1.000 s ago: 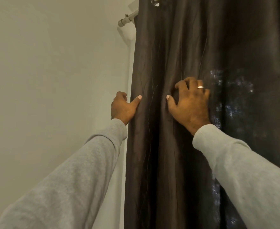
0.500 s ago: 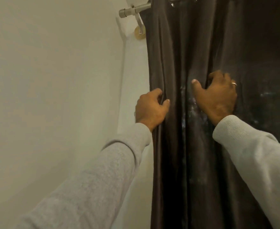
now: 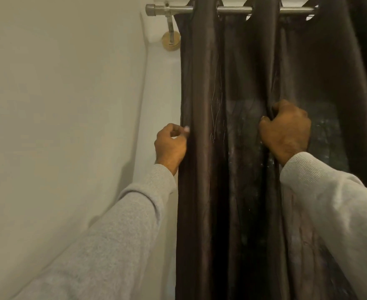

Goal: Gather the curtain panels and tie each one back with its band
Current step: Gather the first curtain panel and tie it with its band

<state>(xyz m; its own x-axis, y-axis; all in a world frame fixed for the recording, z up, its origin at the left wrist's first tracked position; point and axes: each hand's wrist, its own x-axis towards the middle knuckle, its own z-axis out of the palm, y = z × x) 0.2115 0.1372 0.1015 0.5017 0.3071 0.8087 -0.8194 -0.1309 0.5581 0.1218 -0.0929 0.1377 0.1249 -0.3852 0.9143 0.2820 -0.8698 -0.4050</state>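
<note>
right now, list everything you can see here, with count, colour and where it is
curtain: one panel in view, dark brown, hanging in folds from the rod, filling the middle and right
rod: one, silver metal, across the top, threaded through the curtain's top
bracket: one, silver with a round tan base, under the rod's left end on the wall
wall: one, off-white, whole left side
band: none in view
sleeves: two, light grey, rising from the bottom corners
left hand: one, at the curtain's left edge, fingers curled; whether it pinches the edge is unclear
right hand: one, gripping a bunched fold of the curtain, right of centre
</note>
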